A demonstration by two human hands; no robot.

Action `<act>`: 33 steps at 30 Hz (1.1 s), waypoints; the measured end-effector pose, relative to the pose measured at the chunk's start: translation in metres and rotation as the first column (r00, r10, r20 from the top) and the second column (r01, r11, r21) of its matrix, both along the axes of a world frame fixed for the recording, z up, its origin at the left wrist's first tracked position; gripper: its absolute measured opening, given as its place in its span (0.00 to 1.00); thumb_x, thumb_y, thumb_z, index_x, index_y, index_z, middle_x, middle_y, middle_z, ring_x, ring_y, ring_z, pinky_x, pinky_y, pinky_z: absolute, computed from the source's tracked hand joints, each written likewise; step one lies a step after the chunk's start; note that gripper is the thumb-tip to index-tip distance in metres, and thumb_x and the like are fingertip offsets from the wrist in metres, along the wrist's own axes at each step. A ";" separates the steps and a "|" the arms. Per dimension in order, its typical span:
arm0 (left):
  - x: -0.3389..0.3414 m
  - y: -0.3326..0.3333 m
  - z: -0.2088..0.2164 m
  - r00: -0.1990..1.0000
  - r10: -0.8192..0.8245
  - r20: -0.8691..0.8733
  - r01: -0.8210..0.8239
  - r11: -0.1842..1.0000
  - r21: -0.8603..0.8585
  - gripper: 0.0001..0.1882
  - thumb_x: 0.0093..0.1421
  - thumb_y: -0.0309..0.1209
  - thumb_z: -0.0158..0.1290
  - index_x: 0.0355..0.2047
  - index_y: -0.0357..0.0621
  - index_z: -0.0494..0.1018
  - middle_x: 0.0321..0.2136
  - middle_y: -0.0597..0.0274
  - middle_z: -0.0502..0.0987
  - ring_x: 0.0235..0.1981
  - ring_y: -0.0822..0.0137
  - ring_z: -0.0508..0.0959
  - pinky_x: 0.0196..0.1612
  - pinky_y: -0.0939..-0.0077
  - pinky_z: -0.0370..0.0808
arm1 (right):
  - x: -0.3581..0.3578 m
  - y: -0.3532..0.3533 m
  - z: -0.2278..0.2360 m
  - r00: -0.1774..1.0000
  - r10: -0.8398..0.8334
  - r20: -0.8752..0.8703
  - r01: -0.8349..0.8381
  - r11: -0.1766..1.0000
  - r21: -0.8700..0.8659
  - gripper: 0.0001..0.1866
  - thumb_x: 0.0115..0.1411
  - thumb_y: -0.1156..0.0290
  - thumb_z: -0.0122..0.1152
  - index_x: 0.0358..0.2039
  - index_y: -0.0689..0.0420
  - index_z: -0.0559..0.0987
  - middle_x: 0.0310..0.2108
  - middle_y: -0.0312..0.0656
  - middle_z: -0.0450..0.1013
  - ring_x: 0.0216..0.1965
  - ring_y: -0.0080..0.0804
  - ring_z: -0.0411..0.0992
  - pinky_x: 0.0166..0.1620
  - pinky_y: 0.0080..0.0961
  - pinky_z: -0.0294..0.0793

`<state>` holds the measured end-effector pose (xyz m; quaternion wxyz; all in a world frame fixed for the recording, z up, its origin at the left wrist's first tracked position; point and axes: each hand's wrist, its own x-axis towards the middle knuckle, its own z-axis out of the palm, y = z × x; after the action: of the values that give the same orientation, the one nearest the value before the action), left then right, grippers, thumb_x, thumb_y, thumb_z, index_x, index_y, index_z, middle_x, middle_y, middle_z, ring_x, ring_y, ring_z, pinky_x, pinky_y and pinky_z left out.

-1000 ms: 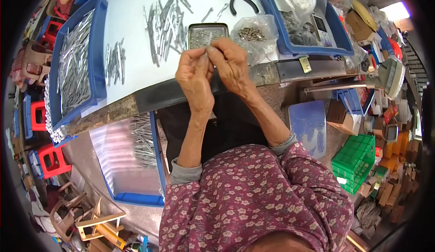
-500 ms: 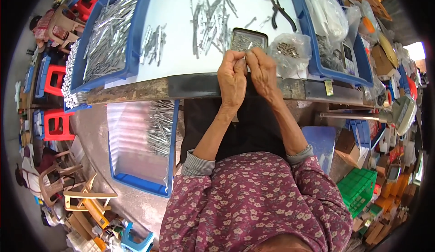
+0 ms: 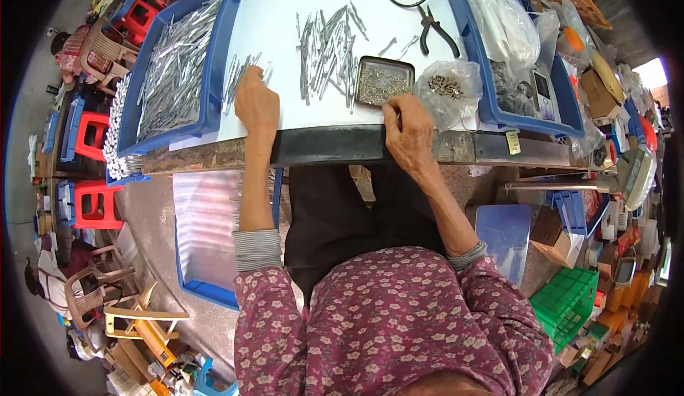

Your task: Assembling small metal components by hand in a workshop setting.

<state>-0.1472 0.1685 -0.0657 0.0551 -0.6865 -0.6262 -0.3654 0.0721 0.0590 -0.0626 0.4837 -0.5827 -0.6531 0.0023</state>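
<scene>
The person's left hand (image 3: 256,102) is well apart from the right hand (image 3: 411,132), bent over a small pile of thin, silvery, metal-looking strips (image 3: 231,86) on the white tabletop (image 3: 278,11). The right curls beside a shallow, dark-rimmed rectangular tray (image 3: 388,60). I can't tell whether either grips anything. Strips look light, stiff, slick; probably best pinched mid-length.

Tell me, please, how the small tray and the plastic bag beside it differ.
The tray is rectangular with a dark rim; the bag is clear, crumpled and irregular. The tray's pieces look pale and spread out, while the bag's pieces look browner and heaped. Both sit on the worktop and hold many small pieces.
</scene>
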 end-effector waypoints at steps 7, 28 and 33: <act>0.010 0.016 -0.007 0.983 0.040 -0.178 -0.030 0.998 0.061 0.08 0.46 0.18 0.44 0.28 0.39 0.69 0.25 0.51 0.68 0.32 0.51 0.69 0.36 0.62 0.66 | 0.002 0.002 -0.005 1.000 -0.002 -0.022 0.002 1.000 0.007 0.05 0.45 0.81 0.54 0.22 0.61 0.68 0.21 0.46 0.65 0.25 0.44 0.65 0.28 0.34 0.63; 0.047 0.026 -0.006 0.953 -0.020 0.303 0.089 0.973 -0.214 0.13 0.48 0.23 0.44 0.35 0.33 0.69 0.26 0.42 0.74 0.30 0.49 0.75 0.36 0.64 0.70 | 0.006 0.006 -0.009 0.996 -0.008 -0.091 0.008 1.000 -0.001 0.02 0.48 0.79 0.53 0.24 0.64 0.71 0.20 0.46 0.68 0.22 0.39 0.68 0.27 0.29 0.66; 0.045 0.017 -0.006 0.888 -0.020 0.459 0.152 0.956 -0.252 0.16 0.51 0.25 0.42 0.39 0.31 0.68 0.34 0.43 0.73 0.37 0.53 0.74 0.42 0.66 0.68 | 0.013 0.012 0.001 0.995 -0.021 -0.098 0.009 0.992 -0.127 0.04 0.49 0.77 0.53 0.26 0.64 0.72 0.22 0.48 0.70 0.25 0.42 0.70 0.30 0.30 0.68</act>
<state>-0.1022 0.1855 -0.0718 -0.2059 -0.6110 -0.6358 -0.4242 0.0848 0.0712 -0.0614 0.4776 -0.6162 -0.6225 0.0689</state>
